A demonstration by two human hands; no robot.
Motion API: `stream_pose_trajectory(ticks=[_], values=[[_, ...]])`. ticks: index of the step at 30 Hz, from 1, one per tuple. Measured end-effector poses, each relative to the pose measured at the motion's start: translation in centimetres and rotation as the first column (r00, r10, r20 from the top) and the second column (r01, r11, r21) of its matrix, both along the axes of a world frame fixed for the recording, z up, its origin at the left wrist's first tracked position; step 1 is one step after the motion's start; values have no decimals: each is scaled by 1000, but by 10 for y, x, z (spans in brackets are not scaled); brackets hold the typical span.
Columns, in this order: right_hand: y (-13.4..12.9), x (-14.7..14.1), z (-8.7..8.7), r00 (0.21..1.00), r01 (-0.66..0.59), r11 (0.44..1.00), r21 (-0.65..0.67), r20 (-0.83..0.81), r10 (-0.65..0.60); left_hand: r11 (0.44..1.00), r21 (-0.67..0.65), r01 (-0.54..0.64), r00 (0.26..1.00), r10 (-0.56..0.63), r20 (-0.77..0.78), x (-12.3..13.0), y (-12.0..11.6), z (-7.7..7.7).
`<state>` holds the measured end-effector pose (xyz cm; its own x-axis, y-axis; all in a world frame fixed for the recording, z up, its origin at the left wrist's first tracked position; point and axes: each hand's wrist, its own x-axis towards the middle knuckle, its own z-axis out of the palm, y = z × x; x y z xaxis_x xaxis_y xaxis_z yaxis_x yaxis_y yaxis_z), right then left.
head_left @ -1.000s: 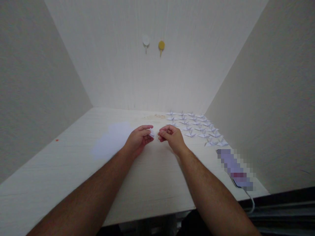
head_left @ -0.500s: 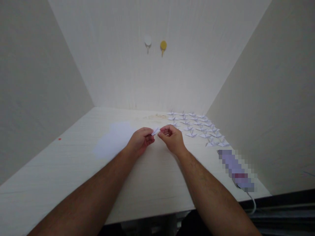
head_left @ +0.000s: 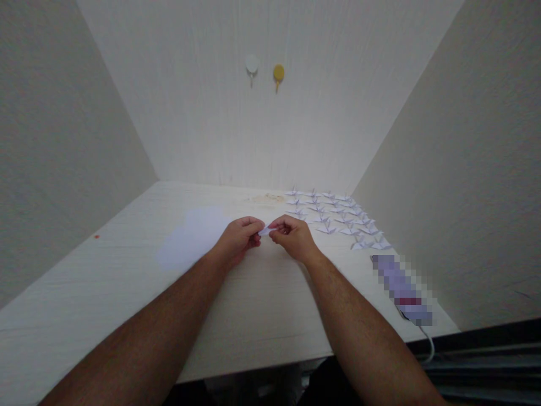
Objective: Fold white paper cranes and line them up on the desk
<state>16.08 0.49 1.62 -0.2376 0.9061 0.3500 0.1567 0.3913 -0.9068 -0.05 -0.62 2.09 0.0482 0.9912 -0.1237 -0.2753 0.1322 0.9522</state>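
Observation:
Between my hands, above the middle of the table, is a small folded piece of white paper (head_left: 265,230). My left hand (head_left: 242,238) pinches its left end between thumb and fingers. Fingertips of my right hand (head_left: 292,234) are closed on its right end. The exact folds are too small to make out. Several folded white paper cranes (head_left: 327,227) stand in rows beyond and to the right of my right hand. White paper sheets (head_left: 192,234) lie on the table left of my left hand.
A blurred-out device (head_left: 401,290) with a white cable (head_left: 430,347) lies near the right edge of the white table (head_left: 253,321). Walls enclose the back and sides. A white hook (head_left: 251,66) and a yellow hook (head_left: 278,73) are on the back wall.
My right hand has moved slightly left, closer to my left hand. The folded paper now lies flatter between the fingertips. The whole view has shifted a little.

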Motion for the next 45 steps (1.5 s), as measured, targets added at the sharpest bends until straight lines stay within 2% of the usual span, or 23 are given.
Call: stream_pose_trajectory(ticks=[6, 15, 22, 27, 32, 37, 45], values=[[-2, 1, 2, 998, -52, 998, -29, -28, 51, 998, 25, 57, 998, -57, -2, -3, -1, 3], [-2, 4, 2, 999, -16, 999, 49, -43, 19, 993, 25, 119, 993, -119, -16, -8, -2, 4], [-4, 2, 10, 996, 53, 998, -23, -64, -55, 990, 68, 124, 992, -123, -25, -6, -4, 3], [0, 0, 7, 985, 57, 996, -64, -160, -67, 982, 165, 88, 995, -80, -58, -4, -3, 0], [0, -1, 6, 993, 82, 993, -84, -80, -89, 964, 263, 46, 996, -24, -88, -3, -4, 0], [-3, -1, 7, 993, 118, 991, -58, -27, -119, 964, 264, 44, 986, 1, -166, 0, -8, 6], [-4, -4, 4, 985, 167, 985, -38, -39, -168, 963, 269, -35, 981, 84, -174, 5, -9, 8]])
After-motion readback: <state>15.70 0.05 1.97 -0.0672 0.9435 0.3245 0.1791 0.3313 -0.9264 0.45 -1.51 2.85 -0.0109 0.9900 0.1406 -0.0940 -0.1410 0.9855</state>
